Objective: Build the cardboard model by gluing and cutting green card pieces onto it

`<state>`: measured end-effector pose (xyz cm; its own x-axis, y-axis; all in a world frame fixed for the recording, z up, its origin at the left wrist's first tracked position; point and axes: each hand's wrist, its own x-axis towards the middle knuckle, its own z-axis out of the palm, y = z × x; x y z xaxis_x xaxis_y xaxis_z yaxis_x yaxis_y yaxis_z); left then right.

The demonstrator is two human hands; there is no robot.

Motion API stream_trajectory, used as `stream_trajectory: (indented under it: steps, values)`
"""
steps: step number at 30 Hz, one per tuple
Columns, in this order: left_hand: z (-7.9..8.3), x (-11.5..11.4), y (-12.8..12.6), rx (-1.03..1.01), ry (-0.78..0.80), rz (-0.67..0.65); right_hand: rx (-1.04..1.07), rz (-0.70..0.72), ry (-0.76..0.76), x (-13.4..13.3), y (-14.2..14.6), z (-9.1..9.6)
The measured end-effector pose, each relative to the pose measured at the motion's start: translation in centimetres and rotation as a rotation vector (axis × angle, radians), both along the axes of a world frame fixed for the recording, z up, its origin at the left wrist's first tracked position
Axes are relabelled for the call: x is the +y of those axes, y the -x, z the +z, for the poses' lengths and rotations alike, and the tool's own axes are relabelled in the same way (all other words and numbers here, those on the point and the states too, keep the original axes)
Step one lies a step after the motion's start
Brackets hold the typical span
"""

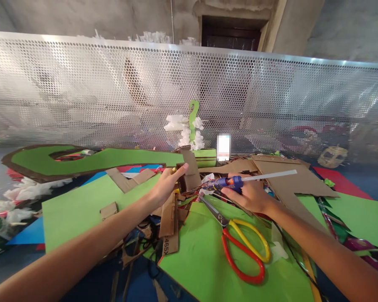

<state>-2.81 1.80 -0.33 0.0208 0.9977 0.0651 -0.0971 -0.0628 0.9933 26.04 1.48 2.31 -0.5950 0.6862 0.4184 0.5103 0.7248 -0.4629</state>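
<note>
Pinching with the left hand (166, 184) a folded cardboard piece (192, 170), gripping it by its left edge, at the right end of a long green hook shape (122, 159). Clutching with the right hand (252, 195) a blue glue gun (219, 183), wrapping the fingers round it and aiming its nozzle left at the lower part of the cardboard. Not being able to tell contact there from a narrow gap. Carrying in that gun a whitish glue stick (275, 173), sticking out well past its rear end.

Working just beyond the far edge of a near green sheet (198, 256), having on it red-and-yellow-handled scissors (224, 223), reaching with their tips past that edge. Holding the left forearm across another green sheet (69, 209), having cardboard strips (126, 179) lying along its far edge. Having a broad cardboard sheet (280, 167) spreading out right of the gun. Seeing behind the folded piece a green cylinder (209, 158) and a curly green strip (193, 121) rising between white ruffles (198, 141). Facing, farthest out, a perforated metal panel (164, 84).
</note>
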Motion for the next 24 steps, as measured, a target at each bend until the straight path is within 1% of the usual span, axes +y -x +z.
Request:
stream_trajectory:
  steps: [7, 13, 17, 19, 24]
  values:
    - [0.0, 0.1, 0.0, -0.007, 0.013, 0.032, -0.045, -0.044, 0.062, 0.5, -0.7, 0.1]
    - [-0.1, 0.2, 0.2, -0.001, -0.016, 0.019, -0.083, -0.034, 0.033, 0.5, -0.8, 0.6]
    - [0.0, 0.2, 0.2, 0.020, 0.010, 0.058, -0.058, 0.004, 0.090, 0.5, -1.0, 0.9]
    - [0.0, 0.1, 0.2, 0.011, 0.018, 0.052, -0.037, 0.036, 0.122, 0.5, -1.1, 0.9]
    - [0.0, 0.0, 0.1, -0.017, 0.020, 0.050, -0.033, 0.065, 0.097, 0.6, -1.0, 1.0]
